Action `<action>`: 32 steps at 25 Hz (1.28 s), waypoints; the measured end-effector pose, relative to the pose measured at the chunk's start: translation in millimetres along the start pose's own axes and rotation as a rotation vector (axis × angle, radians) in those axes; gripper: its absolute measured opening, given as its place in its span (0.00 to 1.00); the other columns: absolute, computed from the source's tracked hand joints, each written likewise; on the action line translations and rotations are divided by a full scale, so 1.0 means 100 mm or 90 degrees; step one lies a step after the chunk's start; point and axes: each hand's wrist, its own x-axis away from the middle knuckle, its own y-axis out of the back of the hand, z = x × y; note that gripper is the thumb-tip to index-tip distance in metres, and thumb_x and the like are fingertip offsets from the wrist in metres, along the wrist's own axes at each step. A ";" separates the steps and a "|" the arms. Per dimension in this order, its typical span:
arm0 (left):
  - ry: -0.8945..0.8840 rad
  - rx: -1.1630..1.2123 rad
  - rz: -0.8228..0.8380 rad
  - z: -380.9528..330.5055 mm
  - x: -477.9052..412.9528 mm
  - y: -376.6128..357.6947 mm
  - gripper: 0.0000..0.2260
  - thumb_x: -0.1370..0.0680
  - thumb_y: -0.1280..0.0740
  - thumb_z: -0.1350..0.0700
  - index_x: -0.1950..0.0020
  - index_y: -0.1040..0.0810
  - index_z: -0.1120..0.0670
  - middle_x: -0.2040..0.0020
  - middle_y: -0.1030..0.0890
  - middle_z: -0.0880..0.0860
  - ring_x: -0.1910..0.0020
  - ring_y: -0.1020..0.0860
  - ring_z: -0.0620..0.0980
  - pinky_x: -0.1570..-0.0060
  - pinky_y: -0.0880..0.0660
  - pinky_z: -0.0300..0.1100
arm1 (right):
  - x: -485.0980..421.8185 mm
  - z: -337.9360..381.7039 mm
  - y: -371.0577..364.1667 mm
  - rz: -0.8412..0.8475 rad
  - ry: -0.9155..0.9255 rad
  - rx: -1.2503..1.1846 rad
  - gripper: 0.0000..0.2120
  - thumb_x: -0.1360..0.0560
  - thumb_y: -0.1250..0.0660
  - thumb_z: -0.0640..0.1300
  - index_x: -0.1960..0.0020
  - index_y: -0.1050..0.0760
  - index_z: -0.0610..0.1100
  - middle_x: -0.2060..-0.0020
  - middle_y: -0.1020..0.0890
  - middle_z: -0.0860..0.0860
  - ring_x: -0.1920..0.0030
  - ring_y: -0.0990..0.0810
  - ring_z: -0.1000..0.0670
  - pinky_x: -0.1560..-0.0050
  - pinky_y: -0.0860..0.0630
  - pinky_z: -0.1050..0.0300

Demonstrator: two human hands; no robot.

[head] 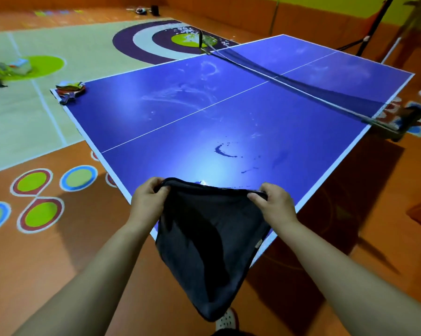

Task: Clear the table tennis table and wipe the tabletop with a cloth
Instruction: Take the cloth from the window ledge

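A dark grey cloth (204, 246) hangs stretched between my two hands over the near corner of the blue table tennis table (180, 112). My left hand (147, 202) grips its upper left corner and my right hand (275, 204) pinches its upper right corner. The cloth's lower point dangles below the table edge, toward the floor. Dark wet marks (225, 152) and pale smears (180, 93) show on the tabletop. Table tennis paddles (70, 90) lie stacked on the far left corner of the table.
The net (289, 76) crosses the table at the back, with a clamp at its right end (403, 122). The orange floor has painted coloured circles (42, 214) at left. Loose items (8, 69) lie on the floor far left. A black stand (372, 32) rises behind the table.
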 end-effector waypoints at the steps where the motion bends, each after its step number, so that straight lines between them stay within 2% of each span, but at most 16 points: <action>1: 0.018 -0.023 -0.009 0.03 -0.16 -0.10 0.05 0.26 0.36 0.53 0.62 0.23 0.47 0.65 0.22 0.45 0.63 0.24 0.48 0.60 0.28 0.46 | -0.22 -0.08 -0.06 0.025 0.017 -0.001 0.15 0.25 0.31 0.50 0.62 0.32 0.42 0.69 0.30 0.52 0.62 0.30 0.46 0.67 0.39 0.53; 3: 0.054 -0.062 -0.029 0.05 -0.44 -0.29 0.05 0.27 0.35 0.52 0.63 0.23 0.45 0.63 0.21 0.43 0.60 0.23 0.49 0.59 0.27 0.46 | -0.61 -0.23 -0.18 0.082 0.036 0.017 0.12 0.23 0.34 0.48 0.58 0.30 0.41 0.64 0.27 0.50 0.58 0.29 0.46 0.64 0.39 0.52; 5: 0.081 -0.090 -0.045 0.05 -0.66 -0.48 0.08 0.25 0.35 0.57 0.63 0.24 0.46 0.63 0.22 0.44 0.62 0.24 0.50 0.63 0.28 0.44 | -0.92 -0.38 -0.31 0.119 0.047 0.047 0.09 0.23 0.35 0.46 0.56 0.29 0.40 0.59 0.25 0.48 0.53 0.28 0.45 0.61 0.37 0.52; 7: 0.105 -0.095 -0.052 0.06 -0.87 -0.66 0.08 0.25 0.35 0.60 0.63 0.24 0.49 0.65 0.21 0.47 0.64 0.23 0.52 0.61 0.25 0.46 | -1.18 -0.49 -0.41 0.121 0.047 0.056 0.08 0.23 0.35 0.45 0.55 0.28 0.41 0.58 0.25 0.48 0.51 0.28 0.44 0.60 0.38 0.53; 9: 0.130 -0.066 -0.055 0.08 -1.08 -0.78 0.07 0.26 0.35 0.60 0.62 0.22 0.51 0.65 0.20 0.51 0.63 0.20 0.54 0.56 0.22 0.51 | -1.42 -0.53 -0.45 0.101 0.038 0.042 0.07 0.24 0.33 0.46 0.55 0.26 0.42 0.58 0.27 0.51 0.52 0.28 0.46 0.60 0.39 0.55; 11: 0.142 -0.060 -0.057 0.13 -1.22 -0.85 0.08 0.26 0.36 0.62 0.61 0.22 0.51 0.62 0.19 0.53 0.60 0.19 0.56 0.53 0.22 0.52 | -1.59 -0.52 -0.46 0.110 0.016 0.022 0.06 0.25 0.31 0.47 0.57 0.26 0.45 0.58 0.28 0.52 0.56 0.29 0.49 0.61 0.39 0.56; 14: 0.159 -0.104 -0.051 0.27 -1.24 -0.86 0.12 0.27 0.37 0.65 0.62 0.25 0.49 0.61 0.21 0.52 0.60 0.21 0.56 0.58 0.26 0.46 | -1.54 -0.56 -0.56 0.205 -0.016 -0.001 0.10 0.28 0.29 0.48 0.63 0.29 0.50 0.64 0.26 0.54 0.59 0.26 0.49 0.62 0.34 0.55; 18: 0.187 -0.241 0.023 0.61 -0.93 -0.72 0.09 0.26 0.36 0.65 0.60 0.25 0.51 0.65 0.22 0.50 0.66 0.26 0.52 0.68 0.32 0.42 | -1.07 -0.69 -0.70 0.384 -0.031 0.025 0.12 0.31 0.26 0.47 0.65 0.30 0.53 0.70 0.27 0.57 0.63 0.26 0.50 0.65 0.34 0.56; 22: 0.185 -0.329 0.134 0.96 -0.48 -0.52 0.15 0.30 0.37 0.67 0.64 0.25 0.46 0.63 0.21 0.50 0.61 0.23 0.53 0.63 0.30 0.43 | -0.55 -0.81 -0.78 0.516 -0.002 0.077 0.12 0.30 0.27 0.47 0.63 0.30 0.54 0.66 0.26 0.55 0.59 0.24 0.51 0.62 0.31 0.56; 24: 0.159 -0.359 0.179 1.09 -0.33 -0.46 0.16 0.31 0.37 0.68 0.64 0.25 0.45 0.61 0.21 0.50 0.59 0.23 0.53 0.63 0.31 0.42 | -0.31 -0.83 -0.82 0.557 0.013 0.102 0.08 0.29 0.28 0.47 0.60 0.27 0.53 0.63 0.26 0.56 0.58 0.25 0.52 0.60 0.31 0.57; 26: 0.118 -0.381 0.210 1.21 -0.20 -0.43 0.14 0.32 0.37 0.70 0.62 0.23 0.49 0.57 0.21 0.50 0.56 0.24 0.52 0.61 0.31 0.41 | -0.11 -0.86 -0.88 0.557 0.016 0.107 0.04 0.28 0.29 0.46 0.57 0.23 0.51 0.64 0.28 0.57 0.57 0.26 0.53 0.60 0.33 0.57; 28: 0.071 -0.414 0.232 1.31 -0.12 -0.41 0.12 0.32 0.36 0.70 0.61 0.21 0.53 0.55 0.20 0.50 0.56 0.23 0.52 0.62 0.32 0.41 | 0.06 -0.92 -0.93 0.542 0.032 0.126 0.05 0.28 0.30 0.47 0.53 0.22 0.49 0.62 0.29 0.57 0.53 0.24 0.52 0.59 0.34 0.60; 30: -0.020 -0.441 0.257 1.40 -0.08 -0.37 0.11 0.34 0.38 0.69 0.63 0.21 0.55 0.57 0.20 0.51 0.59 0.22 0.53 0.68 0.34 0.38 | 0.19 -0.97 -0.98 0.552 0.052 0.144 0.07 0.26 0.30 0.50 0.50 0.20 0.48 0.57 0.26 0.56 0.50 0.23 0.52 0.57 0.33 0.61; 32: -0.159 -0.480 0.284 1.47 -0.07 -0.34 0.10 0.37 0.42 0.65 0.68 0.22 0.54 0.59 0.18 0.52 0.60 0.19 0.54 0.66 0.33 0.34 | 0.25 -0.99 -1.00 0.561 0.052 0.153 0.10 0.25 0.31 0.53 0.49 0.19 0.48 0.53 0.22 0.52 0.50 0.22 0.51 0.55 0.31 0.58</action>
